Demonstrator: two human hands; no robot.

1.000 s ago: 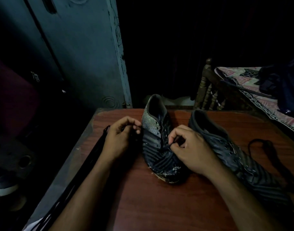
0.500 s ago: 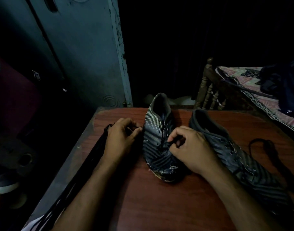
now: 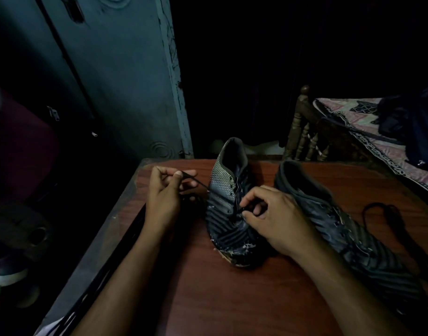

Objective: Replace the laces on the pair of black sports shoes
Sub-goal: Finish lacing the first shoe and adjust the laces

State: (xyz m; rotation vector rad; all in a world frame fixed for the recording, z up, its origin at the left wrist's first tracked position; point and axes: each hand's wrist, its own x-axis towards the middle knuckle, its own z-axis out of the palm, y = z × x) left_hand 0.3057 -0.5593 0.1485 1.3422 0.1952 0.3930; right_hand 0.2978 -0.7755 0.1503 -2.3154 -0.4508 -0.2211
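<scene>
A dim room, seen from above a reddish-brown wooden bench (image 3: 232, 299). Two black sports shoes with pale stripes sit on it, toes pointing toward the near edge. The left shoe (image 3: 228, 204) stands near the middle of the bench, its toe scuffed and whitish. The right shoe (image 3: 348, 229) lies just beside it, angled toward the near right corner.

The left hand (image 3: 163, 197) is out to the left of the left shoe, thumb and fingers pinched on the end of a black lace (image 3: 196, 181). The lace runs in a taut line from that pinch to the side of the shoe. The right hand (image 3: 273, 219) rests over the middle of the left shoe, its fingers curled and its fingertips pinching the lace at the eyelets.

A second black lace (image 3: 377, 214) lies loose in a loop on the bench, to the right of the right shoe. A dark strap (image 3: 106, 270) runs along the bench's left edge.

Beyond the bench, a worn blue-green door (image 3: 125, 81) stands at the far left. At the far right is a bed (image 3: 368, 132) with a turned wooden frame and a patterned cover, dark clothing heaped on it.
</scene>
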